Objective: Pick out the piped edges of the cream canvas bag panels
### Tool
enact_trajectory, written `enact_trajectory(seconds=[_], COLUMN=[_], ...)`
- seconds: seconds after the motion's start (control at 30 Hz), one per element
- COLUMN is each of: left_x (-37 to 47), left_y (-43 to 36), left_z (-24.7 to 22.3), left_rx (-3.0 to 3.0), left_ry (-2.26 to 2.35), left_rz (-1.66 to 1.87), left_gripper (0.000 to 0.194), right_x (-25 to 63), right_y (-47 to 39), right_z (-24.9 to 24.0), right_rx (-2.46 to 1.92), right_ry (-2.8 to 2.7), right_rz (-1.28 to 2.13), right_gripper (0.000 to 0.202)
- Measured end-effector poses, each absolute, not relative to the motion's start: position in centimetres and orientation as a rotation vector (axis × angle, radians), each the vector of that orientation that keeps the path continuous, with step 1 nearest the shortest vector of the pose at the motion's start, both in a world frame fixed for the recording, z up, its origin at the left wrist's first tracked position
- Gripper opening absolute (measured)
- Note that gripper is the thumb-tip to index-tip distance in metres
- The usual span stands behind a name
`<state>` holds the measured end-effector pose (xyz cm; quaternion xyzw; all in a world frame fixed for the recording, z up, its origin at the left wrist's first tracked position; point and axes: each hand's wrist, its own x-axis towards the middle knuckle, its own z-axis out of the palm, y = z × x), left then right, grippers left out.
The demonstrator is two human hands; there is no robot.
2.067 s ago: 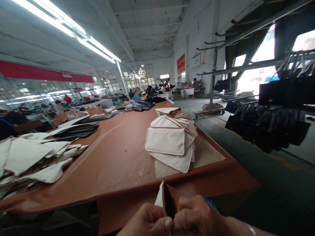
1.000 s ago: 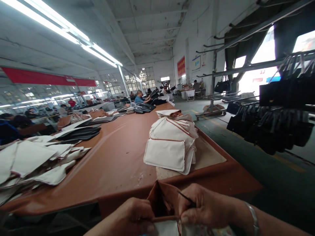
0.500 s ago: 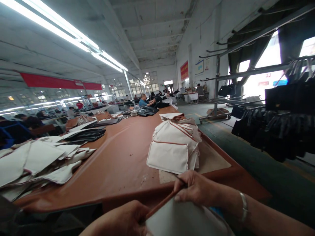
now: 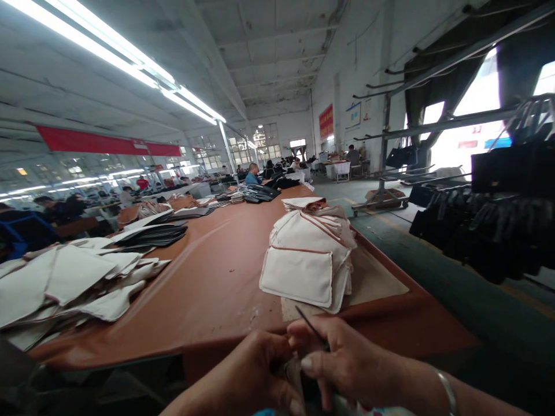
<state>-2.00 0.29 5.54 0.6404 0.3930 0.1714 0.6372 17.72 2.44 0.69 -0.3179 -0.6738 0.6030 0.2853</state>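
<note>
Below the table edge, the left hand and right hand pinch a fabric piece together, the right also gripping a thin dark tool, mid-trimming.

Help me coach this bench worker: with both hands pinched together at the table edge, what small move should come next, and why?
Probably spread the piece open again. The left hand and right hand pinch a small fabric piece between them, almost hidden, while a thin dark tool sticks up from the right hand, so the work spot cannot be seen.
</note>
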Motion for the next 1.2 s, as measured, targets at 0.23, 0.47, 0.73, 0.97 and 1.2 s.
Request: enact_trajectory(seconds=[0.23,0.47,0.73,0.97,1.2], left_x=[-2.7,-2.3,-1.7,-1.5,-0.9], left_y=[1.2,1.4,1.5,1.2,1.1], left_z=[2.4,1.6,1.0,1.1,0.5], left_rx=[1.338,1.388,1.426,1.390,1.344], left_ry=[0.967,1.154,1.225,1.091,1.148], left_rz=[0.408,0.382,0.371,0.402,0.428], left_gripper=[0.047,0.038,0.024,0.039,0.041], right_x=[18.0,19.2,18.9,18.5,17.7], right_y=[2.4,3.7,3.3,3.4,3.4], right_z=[-1.4,-2.4,-2.0,-2.3,-2.1], right_rx=[-1.009,-0.968,-0.987,-0.994,-1.029], right_ry=[-1.754,-1.755,-1.737,-1.487,-1.317], right_rz=[1.723,1.883,1.695,1.975,2.067], right_gripper=[0.019,0.019,0.021,0.010,0.011])
